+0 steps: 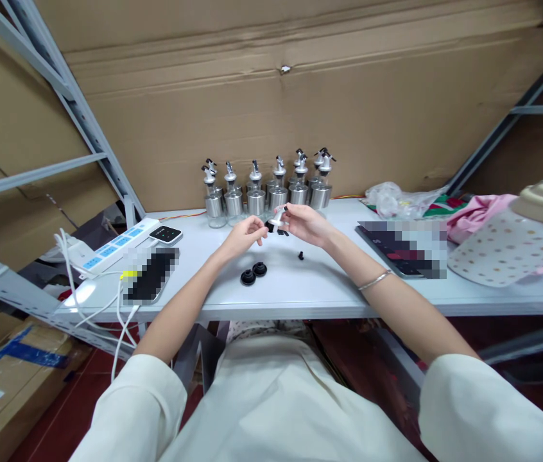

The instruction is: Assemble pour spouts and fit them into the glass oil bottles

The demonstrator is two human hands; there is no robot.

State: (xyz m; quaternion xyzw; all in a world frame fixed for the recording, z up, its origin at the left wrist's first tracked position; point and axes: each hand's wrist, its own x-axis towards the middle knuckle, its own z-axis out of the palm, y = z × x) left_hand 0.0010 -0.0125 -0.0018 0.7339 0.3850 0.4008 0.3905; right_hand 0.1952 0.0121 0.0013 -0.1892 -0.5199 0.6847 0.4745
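Observation:
Above the middle of the table, my right hand (305, 223) grips a silver-and-white bottle pourer spout (277, 220) between thumb and fingers. My left hand (246, 235) is closed, its fingertips at a small black rubber stopper (269, 226) at the left end of the spout. Whether the stopper is fixed to the spout I cannot tell. Two round black stoppers (253, 274) lie on the table below my hands. A small black cap (301, 255) is on the tabletop under my right hand. Behind my hands stand several glass-and-steel bottles (256, 200) topped with pourer spouts.
The white table (271, 301) meets a cardboard wall (271, 109). At left are a power strip (120, 247), a small white device (165, 235), a phone (151, 276) and cables. A dark tablet-like device (401, 249), plastic bag (394, 199) and dotted container (507, 247) occupy the right.

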